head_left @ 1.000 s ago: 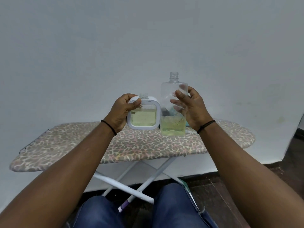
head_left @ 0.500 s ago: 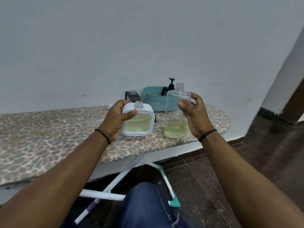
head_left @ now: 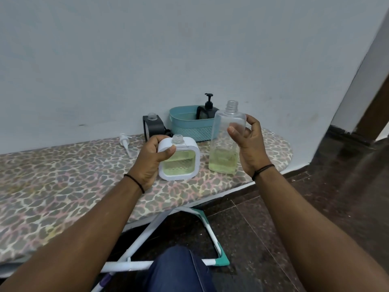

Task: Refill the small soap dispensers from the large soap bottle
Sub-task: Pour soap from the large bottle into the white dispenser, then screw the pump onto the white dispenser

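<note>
Change: since half a second ago we see more of the board's left side, and a white pump (head_left: pixel 125 143) now shows.
Left hand (head_left: pixel 149 163): fingers clamped on the white dispenser (head_left: pixel 179 159), uncapped, held above the ironing board (head_left: pixel 63 186).
Right hand (head_left: pixel 250 146): fingers clamped on the clear bottle (head_left: pixel 226 142), uncapped, upright, soap low.
Behind: black dispenser (head_left: pixel 153 127) beside teal basket (head_left: pixel 187 125).

A leopard-print ironing board (head_left: pixel 63 186) stands against a pale blue-grey wall (head_left: pixel 147 49), its white legs (head_left: pixel 134 245) on a dark, glossy stone floor (head_left: pixel 347 197).
</note>
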